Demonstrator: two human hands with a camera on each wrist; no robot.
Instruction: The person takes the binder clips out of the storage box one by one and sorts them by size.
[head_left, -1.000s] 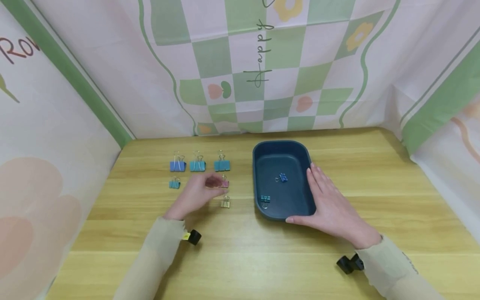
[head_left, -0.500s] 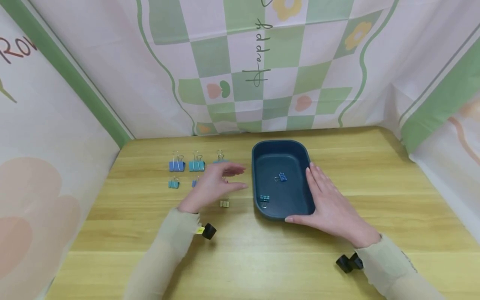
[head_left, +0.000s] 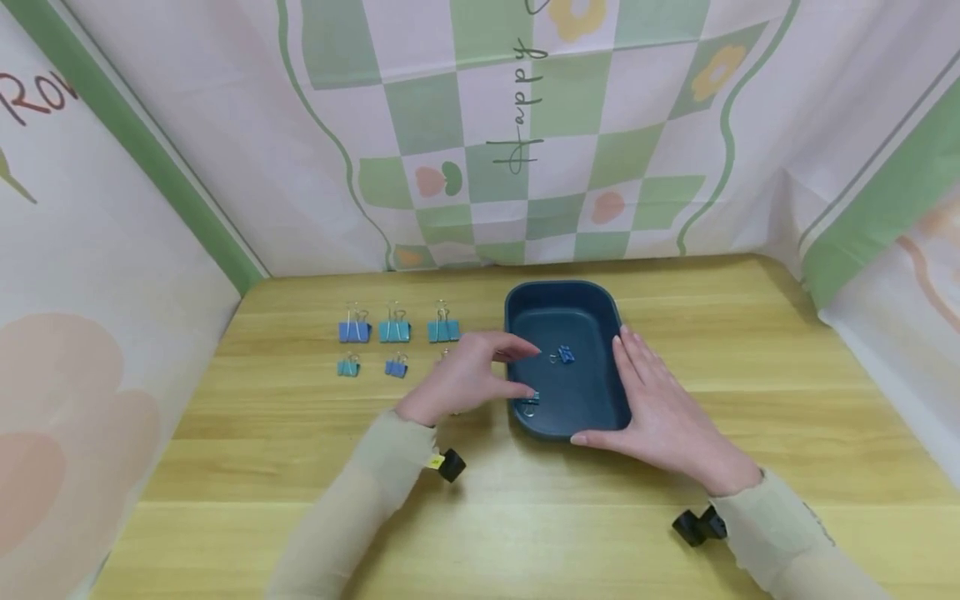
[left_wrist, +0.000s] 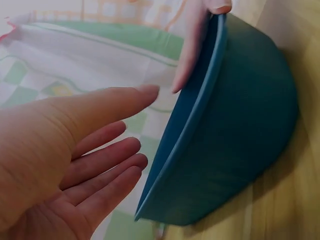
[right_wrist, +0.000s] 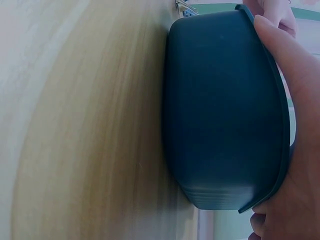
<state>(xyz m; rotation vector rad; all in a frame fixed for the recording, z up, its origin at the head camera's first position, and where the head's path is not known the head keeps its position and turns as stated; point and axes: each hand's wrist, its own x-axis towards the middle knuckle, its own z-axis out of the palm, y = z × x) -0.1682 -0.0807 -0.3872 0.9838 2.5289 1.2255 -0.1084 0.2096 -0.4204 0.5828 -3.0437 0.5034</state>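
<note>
My left hand (head_left: 476, 371) hovers over the left rim of a dark blue tray (head_left: 567, 429), thumb and fingers apart with nothing between them. Inside the tray lie a blue binder clip (head_left: 566, 355) and a teal binder clip (head_left: 532, 399), the latter close below my left thumb. Against the tray's right side rests my right hand (head_left: 675, 417), fingers straight along the rim and thumb at the front edge. In the left wrist view, the left hand (left_wrist: 95, 155) is apart from the tray's outer wall (left_wrist: 240, 115). Part of the small-clip group is hidden behind my left hand.
Left of the tray stand a large blue clip (head_left: 354, 332) and large teal clips (head_left: 394, 332) (head_left: 443, 331) in a row. Below them sit a small teal clip (head_left: 348, 367) and a small blue clip (head_left: 396, 367). A patterned cloth (head_left: 495, 125) hangs behind the wooden table (head_left: 525, 517).
My left hand has moved right, from beside the small pink clip to over the tray's left rim. The small blue clip is uncovered. My right hand stays against the tray.
</note>
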